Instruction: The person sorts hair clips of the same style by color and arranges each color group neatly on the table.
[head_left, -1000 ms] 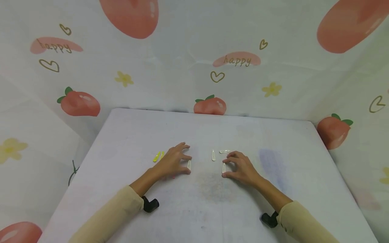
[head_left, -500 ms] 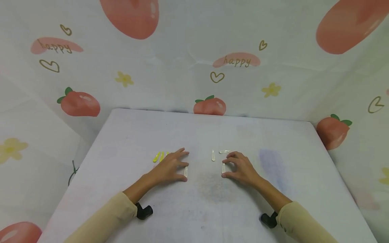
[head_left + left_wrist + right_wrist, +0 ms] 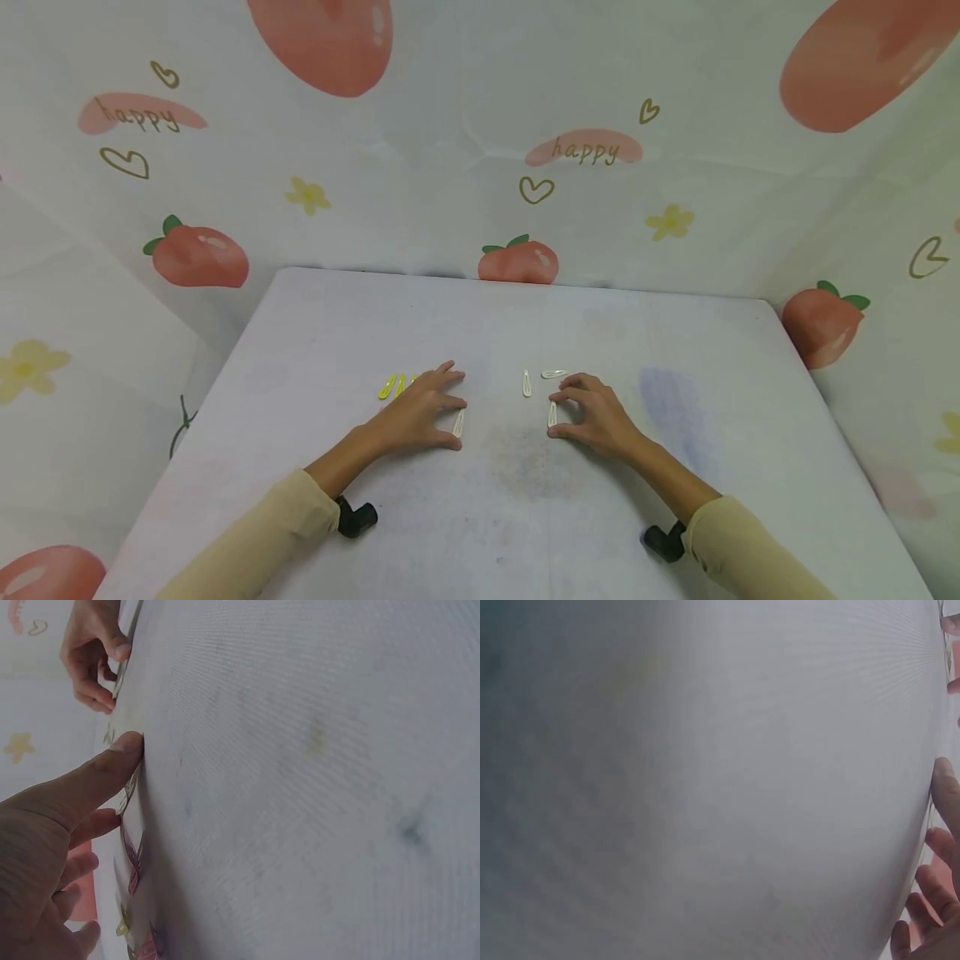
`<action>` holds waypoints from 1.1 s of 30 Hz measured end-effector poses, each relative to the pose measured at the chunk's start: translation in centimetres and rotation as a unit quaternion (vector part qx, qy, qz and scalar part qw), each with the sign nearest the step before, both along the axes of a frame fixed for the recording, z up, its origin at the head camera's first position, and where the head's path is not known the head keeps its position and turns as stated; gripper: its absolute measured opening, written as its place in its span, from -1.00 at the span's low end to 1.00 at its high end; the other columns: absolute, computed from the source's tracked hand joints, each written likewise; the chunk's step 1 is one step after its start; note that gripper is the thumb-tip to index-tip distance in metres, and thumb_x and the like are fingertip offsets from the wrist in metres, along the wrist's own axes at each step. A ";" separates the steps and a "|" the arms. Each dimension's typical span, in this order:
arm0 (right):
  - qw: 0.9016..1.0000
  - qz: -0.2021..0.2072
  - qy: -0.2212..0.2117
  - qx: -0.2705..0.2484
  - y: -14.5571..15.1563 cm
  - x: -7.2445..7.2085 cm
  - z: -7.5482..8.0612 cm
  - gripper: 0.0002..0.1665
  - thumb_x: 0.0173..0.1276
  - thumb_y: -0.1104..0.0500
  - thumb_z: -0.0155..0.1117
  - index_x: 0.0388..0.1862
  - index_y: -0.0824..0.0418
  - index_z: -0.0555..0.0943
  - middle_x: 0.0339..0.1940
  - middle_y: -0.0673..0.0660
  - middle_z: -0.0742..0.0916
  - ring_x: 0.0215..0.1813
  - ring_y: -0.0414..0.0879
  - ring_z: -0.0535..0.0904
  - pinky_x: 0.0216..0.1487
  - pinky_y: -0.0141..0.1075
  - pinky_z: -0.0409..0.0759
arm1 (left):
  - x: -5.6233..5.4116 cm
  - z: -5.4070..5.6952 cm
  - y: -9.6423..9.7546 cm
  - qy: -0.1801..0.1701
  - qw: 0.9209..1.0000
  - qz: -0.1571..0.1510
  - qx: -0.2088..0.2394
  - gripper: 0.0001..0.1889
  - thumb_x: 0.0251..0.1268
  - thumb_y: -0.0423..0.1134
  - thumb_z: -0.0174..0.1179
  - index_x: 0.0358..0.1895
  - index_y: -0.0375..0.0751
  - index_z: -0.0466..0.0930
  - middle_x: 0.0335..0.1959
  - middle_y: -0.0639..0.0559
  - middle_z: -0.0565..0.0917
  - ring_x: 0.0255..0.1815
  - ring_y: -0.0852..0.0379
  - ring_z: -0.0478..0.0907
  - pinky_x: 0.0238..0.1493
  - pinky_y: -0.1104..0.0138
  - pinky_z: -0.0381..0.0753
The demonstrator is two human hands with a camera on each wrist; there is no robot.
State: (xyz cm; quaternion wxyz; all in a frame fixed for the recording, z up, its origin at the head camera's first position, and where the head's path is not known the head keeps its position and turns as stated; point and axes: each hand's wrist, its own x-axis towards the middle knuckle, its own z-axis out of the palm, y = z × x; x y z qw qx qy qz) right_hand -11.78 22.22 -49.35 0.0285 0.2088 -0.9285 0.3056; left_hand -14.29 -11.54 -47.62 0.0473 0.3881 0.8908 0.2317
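In the head view, my left hand [image 3: 412, 414] pinches a white snap hair clip [image 3: 458, 423] end to end between thumb and index finger, low over the table. The right hand [image 3: 596, 418] likewise holds a second white hair clip [image 3: 552, 414] between thumb and index finger. Just beyond it lie two more white clips, one lengthwise [image 3: 527, 384] and one crosswise [image 3: 554, 374]. Yellow hair clips [image 3: 387, 387] lie past the left forearm, partly covered by that hand. A pinkish-red clip [image 3: 133, 862] appears near the left fingers in the left wrist view.
A white cloth-covered table [image 3: 480, 525] spans the workspace, its far edge against a white curtain [image 3: 420, 167] printed with peaches. Black wrist cameras [image 3: 357, 518] hang under both cuffs. A dark cord [image 3: 180, 427] shows beside the table's left edge.
My left hand has come nearer to me and slightly left with its white clip, which is now tilted a little. More of the yellow clips shows. The right hand has stayed in place.
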 end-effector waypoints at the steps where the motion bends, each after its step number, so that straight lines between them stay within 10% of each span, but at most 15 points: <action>1: 1.000 0.000 0.000 0.000 0.0 0.0 0.0 -0.40 -0.11 -0.02 0.70 -0.06 0.17 0.77 0.03 0.11 0.63 0.18 0.08 0.49 0.16 0.14 0.40 | 0.0 0.0 0.0 0.001 1.000 -0.001 0.000 -0.38 -0.16 0.05 0.60 0.01 -0.23 0.75 0.38 -0.23 0.43 0.56 -0.23 0.06 0.41 -0.16 0.17; 25: 1.000 0.004 0.001 0.004 0.1 0.1 0.4 -0.40 -0.10 -0.03 0.69 -0.05 0.16 0.76 0.04 0.11 0.63 0.21 0.09 0.48 0.15 0.14 0.40 | -0.3 -0.1 0.4 0.084 0.996 0.009 -0.023 -0.40 -0.27 0.27 0.56 -0.18 -0.09 0.79 0.30 -0.17 0.51 0.52 -0.22 0.15 0.29 -0.11 0.31; 33: 1.000 0.005 -0.004 0.001 0.1 0.1 0.2 -0.40 -0.08 -0.05 0.68 -0.04 0.15 0.76 0.05 0.11 0.62 0.21 0.09 0.47 0.15 0.14 0.39 | -0.9 0.7 0.4 0.055 0.998 -0.016 -0.030 -0.39 -0.24 0.26 0.55 -0.15 -0.11 0.80 0.29 -0.16 0.51 0.50 -0.24 0.18 0.21 -0.17 0.38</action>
